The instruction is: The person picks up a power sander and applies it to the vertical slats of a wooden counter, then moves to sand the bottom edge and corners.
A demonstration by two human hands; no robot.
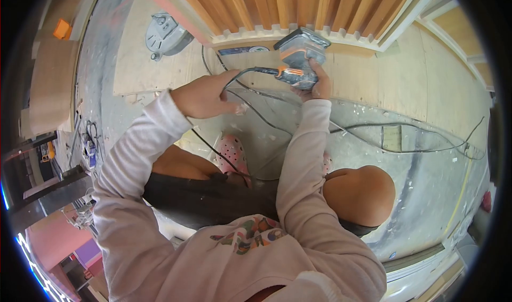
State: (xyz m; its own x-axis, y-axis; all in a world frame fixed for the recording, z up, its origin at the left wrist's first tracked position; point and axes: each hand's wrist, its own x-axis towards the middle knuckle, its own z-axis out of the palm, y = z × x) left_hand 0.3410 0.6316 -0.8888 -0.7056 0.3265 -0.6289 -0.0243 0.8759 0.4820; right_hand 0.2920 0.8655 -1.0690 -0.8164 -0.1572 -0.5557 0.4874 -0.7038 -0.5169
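Observation:
My right hand (314,82) is closed around the body of a dusty grey and orange electric sander (302,54). The sander's dark pad is up against the bottom edge of the slatted wooden panel (298,6). From its rear, a black power cord (256,70) loops across to my left hand (205,95). The fingers of that hand are curled around the cord, partly hidden by the back of the hand. More cord comes out below my left wrist and trails down to the floor between my legs.
A grey round-based device (168,34) stands on the plywood sheet (136,70) to the left. Black cables (416,126) snake over the dusty floor (357,136) on the right, near a small flat rectangular plate (391,138). A pink clog (232,153) is on my foot.

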